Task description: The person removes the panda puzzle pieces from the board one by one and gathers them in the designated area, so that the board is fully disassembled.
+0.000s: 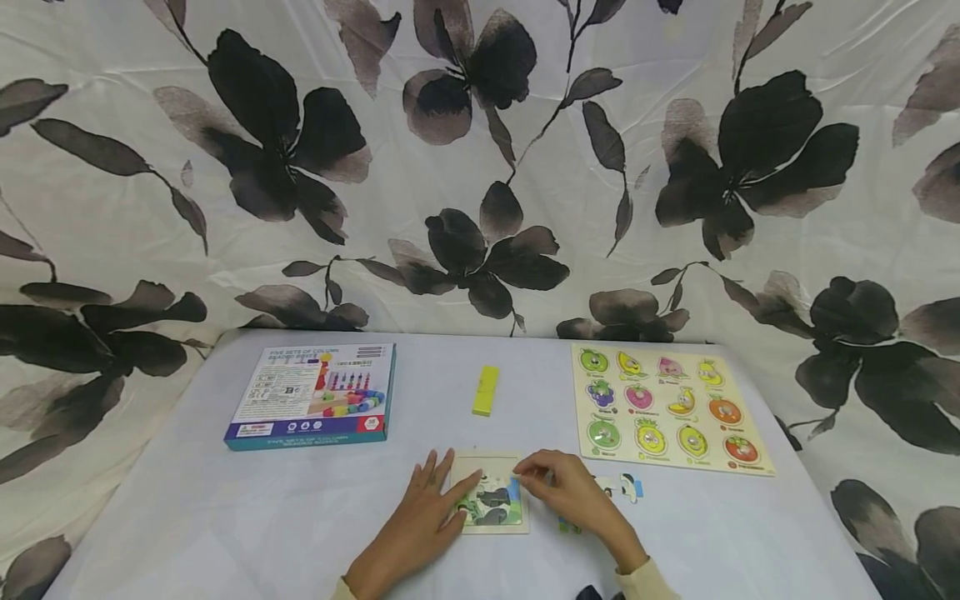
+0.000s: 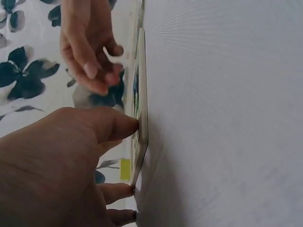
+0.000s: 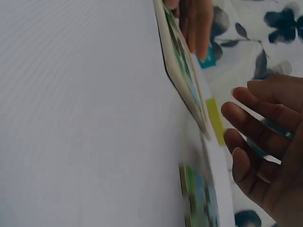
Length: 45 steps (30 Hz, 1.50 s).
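Observation:
A small jigsaw puzzle in a pale wooden tray [image 1: 524,527] lies at the near middle of the table, a black-and-white figure on green and blue showing in it. My left hand [image 1: 423,517] rests along its left side with fingers spread; in the left wrist view the thumb touches the tray edge [image 2: 143,101]. Over the tray's right edge hovers my right hand [image 1: 566,492], its fingers loosely bent. The right wrist view shows nothing between those fingers [image 3: 255,127]. Loose puzzle pieces [image 1: 632,487] lie beyond the right hand, and another piece [image 1: 567,526] is partly hidden beneath it.
A yellow block [image 1: 486,390] lies behind the tray. To the left is a flat box [image 1: 315,396] with printed text and bead pictures. A fruit picture board [image 1: 671,408] lies at the right. Floral cloth [image 1: 480,167] hangs behind the white-covered table.

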Each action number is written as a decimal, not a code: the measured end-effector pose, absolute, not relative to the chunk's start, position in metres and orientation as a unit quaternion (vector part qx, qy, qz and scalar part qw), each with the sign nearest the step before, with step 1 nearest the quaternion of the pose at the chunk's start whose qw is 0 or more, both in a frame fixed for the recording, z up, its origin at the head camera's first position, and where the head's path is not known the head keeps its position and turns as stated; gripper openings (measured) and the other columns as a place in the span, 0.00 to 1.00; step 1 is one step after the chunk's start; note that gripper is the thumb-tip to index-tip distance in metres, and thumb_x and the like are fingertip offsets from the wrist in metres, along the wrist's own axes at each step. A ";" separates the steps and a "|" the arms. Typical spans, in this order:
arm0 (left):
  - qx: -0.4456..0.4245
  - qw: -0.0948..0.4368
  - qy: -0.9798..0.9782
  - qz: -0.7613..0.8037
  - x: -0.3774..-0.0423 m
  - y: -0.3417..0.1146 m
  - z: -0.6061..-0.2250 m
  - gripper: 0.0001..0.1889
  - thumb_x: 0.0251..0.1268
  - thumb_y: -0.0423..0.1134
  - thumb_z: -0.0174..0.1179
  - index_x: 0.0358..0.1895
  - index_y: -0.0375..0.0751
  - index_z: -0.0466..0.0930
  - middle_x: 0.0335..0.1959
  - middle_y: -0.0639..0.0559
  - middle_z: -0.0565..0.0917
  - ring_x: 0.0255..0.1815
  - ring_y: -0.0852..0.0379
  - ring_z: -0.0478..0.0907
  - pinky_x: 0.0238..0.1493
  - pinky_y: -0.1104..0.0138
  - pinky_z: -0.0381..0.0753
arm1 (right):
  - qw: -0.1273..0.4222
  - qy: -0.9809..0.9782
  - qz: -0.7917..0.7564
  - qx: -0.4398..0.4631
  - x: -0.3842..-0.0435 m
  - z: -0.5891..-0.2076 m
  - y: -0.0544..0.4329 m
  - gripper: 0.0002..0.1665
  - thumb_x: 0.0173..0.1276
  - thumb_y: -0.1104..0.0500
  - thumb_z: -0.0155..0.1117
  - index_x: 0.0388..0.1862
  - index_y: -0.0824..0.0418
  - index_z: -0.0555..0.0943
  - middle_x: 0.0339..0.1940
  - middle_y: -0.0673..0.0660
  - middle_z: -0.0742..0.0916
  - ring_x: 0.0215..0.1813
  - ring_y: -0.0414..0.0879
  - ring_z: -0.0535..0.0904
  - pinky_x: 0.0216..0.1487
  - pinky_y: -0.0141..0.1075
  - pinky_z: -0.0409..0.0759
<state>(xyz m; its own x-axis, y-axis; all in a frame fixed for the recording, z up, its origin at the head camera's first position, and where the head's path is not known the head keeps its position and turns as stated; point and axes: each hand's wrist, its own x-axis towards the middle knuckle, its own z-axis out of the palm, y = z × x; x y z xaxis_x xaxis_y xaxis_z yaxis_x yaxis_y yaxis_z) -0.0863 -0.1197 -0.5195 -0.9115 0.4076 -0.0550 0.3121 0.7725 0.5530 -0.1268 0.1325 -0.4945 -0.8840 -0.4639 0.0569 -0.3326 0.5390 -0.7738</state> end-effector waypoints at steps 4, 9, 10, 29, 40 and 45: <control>0.201 0.096 0.933 0.283 -0.086 -0.121 -0.517 0.26 0.69 0.48 0.55 0.70 0.64 0.66 0.76 0.34 0.49 0.76 0.33 0.37 0.71 0.38 0.41 | 0.071 0.875 -0.408 -0.251 -0.135 -0.499 0.113 0.09 0.67 0.59 0.63 0.44 0.57 0.85 0.39 0.46 0.86 0.40 0.38 0.78 0.42 0.33 0.77; 0.214 0.107 0.927 0.290 -0.084 -0.122 -0.515 0.23 0.68 0.53 0.54 0.66 0.70 0.70 0.76 0.32 0.47 0.75 0.29 0.35 0.70 0.36 0.40 | 0.063 0.885 -0.381 -0.258 -0.142 -0.503 0.099 0.10 0.65 0.62 0.63 0.44 0.59 0.86 0.39 0.48 0.86 0.43 0.40 0.78 0.46 0.36 0.77; 0.216 0.107 0.926 0.290 -0.083 -0.121 -0.515 0.22 0.68 0.54 0.54 0.65 0.70 0.71 0.76 0.32 0.47 0.75 0.29 0.35 0.70 0.36 0.40 | 0.064 0.887 -0.378 -0.257 -0.143 -0.503 0.097 0.10 0.65 0.62 0.63 0.44 0.60 0.86 0.39 0.48 0.86 0.42 0.40 0.77 0.46 0.36 0.77; 0.236 0.097 0.927 0.274 -0.082 -0.122 -0.516 0.22 0.64 0.57 0.57 0.62 0.70 0.74 0.75 0.29 0.47 0.74 0.25 0.36 0.68 0.34 0.42 | 0.057 0.890 -0.367 -0.264 -0.141 -0.508 0.095 0.07 0.63 0.61 0.65 0.40 0.56 0.87 0.39 0.47 0.83 0.43 0.42 0.73 0.44 0.35 0.73; 0.246 0.085 0.927 0.271 -0.081 -0.123 -0.516 0.21 0.65 0.56 0.56 0.62 0.69 0.75 0.73 0.26 0.49 0.72 0.22 0.39 0.66 0.32 0.45 | 0.064 0.890 -0.378 -0.249 -0.139 -0.509 0.095 0.07 0.61 0.60 0.67 0.39 0.55 0.87 0.39 0.46 0.83 0.42 0.41 0.72 0.44 0.35 0.72; 0.240 0.092 0.928 0.269 -0.082 -0.122 -0.515 0.21 0.64 0.56 0.57 0.62 0.70 0.74 0.74 0.27 0.49 0.72 0.22 0.39 0.66 0.32 0.45 | 0.067 0.885 -0.390 -0.244 -0.141 -0.511 0.096 0.07 0.64 0.62 0.64 0.39 0.55 0.87 0.39 0.45 0.83 0.43 0.42 0.73 0.46 0.38 0.73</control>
<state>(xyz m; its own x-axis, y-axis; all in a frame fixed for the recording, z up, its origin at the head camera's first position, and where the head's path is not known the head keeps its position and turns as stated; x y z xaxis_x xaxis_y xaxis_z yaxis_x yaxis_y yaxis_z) -0.0822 -0.1215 -0.5148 -0.8682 0.4944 -0.0412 0.3958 0.7403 0.5435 -0.1412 0.0959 -0.5111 -0.8724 -0.4835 0.0718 -0.3792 0.5768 -0.7235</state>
